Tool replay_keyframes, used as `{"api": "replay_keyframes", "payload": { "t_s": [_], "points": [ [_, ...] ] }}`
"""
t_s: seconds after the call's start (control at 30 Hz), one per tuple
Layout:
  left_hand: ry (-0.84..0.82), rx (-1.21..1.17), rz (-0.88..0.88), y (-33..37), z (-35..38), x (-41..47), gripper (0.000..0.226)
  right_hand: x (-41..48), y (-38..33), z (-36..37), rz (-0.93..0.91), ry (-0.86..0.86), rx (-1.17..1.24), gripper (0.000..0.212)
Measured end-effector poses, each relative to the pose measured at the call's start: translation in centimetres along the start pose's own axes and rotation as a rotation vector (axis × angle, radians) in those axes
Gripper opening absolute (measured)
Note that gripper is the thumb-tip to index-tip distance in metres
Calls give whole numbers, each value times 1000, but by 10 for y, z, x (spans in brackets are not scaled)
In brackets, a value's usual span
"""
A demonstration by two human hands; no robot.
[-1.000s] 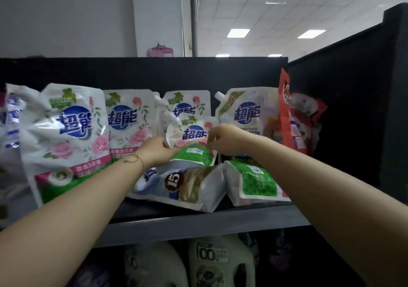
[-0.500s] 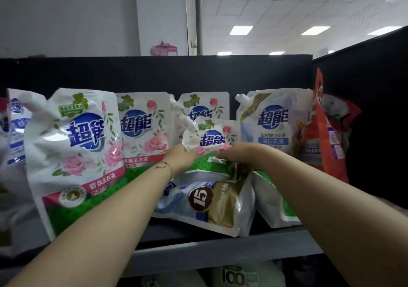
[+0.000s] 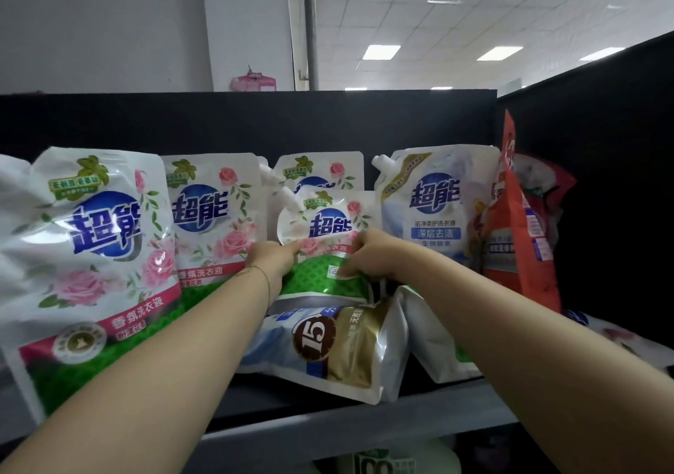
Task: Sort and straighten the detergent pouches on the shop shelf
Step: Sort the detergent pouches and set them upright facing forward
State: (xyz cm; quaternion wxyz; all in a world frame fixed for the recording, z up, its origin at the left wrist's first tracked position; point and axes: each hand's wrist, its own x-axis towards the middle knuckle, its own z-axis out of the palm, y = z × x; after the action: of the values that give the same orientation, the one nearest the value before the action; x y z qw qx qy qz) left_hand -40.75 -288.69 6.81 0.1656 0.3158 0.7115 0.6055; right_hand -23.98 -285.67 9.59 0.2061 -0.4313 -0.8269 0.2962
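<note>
At the middle of the shelf (image 3: 364, 426), the rose pouch (image 3: 322, 225) leans on a flat gold pouch (image 3: 350, 349). The left hand (image 3: 271, 260) grips its side at 9 o'clock; the right hand (image 3: 368, 255) pinches it at 3 o'clock. I think it is best to lift it straight up, then stand it on its bottom. The back pouch (image 3: 321, 171) stands close at 12 o'clock, and a blue pouch (image 3: 434, 211) crowds 3 o'clock. Open room is up, and at 6 o'clock by the front edge.
</note>
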Motion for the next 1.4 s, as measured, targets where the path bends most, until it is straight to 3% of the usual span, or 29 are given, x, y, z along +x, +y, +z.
{"api": "replay_keyframes", "payload": {
  "t_s": [0.2,0.3,0.5,0.6,0.73,0.83,1.03,1.13,1.23,1.4],
  "points": [
    [175,-248,69,23,-10,-3,7,-10,-10,-4,-206,75,-100,34],
    [236,-313,72,36,-17,3,23,-8,-14,-7,-315,147,-156,34],
    [283,-463,208,65,-17,-1,19,7,-23,-26,-490,371,-201,30],
    [226,-498,270,60,-10,1,26,20,-10,-21,-496,407,-229,28],
    [-22,-285,251,18,-2,4,18,35,10,-11,-286,245,-535,7],
    [-58,-88,309,11,-4,4,29,31,10,-16,-205,141,-636,18],
    [-58,262,385,24,-20,2,17,24,0,-19,-210,118,-682,19],
    [-98,444,433,18,-34,-4,18,19,-9,-11,-304,98,-651,25],
    [-114,713,437,6,-49,-5,15,5,-19,-5,-367,-15,-624,32],
    [-75,1167,277,-7,-57,-18,16,-23,-29,11,-377,-250,-662,47]
  ]
}}
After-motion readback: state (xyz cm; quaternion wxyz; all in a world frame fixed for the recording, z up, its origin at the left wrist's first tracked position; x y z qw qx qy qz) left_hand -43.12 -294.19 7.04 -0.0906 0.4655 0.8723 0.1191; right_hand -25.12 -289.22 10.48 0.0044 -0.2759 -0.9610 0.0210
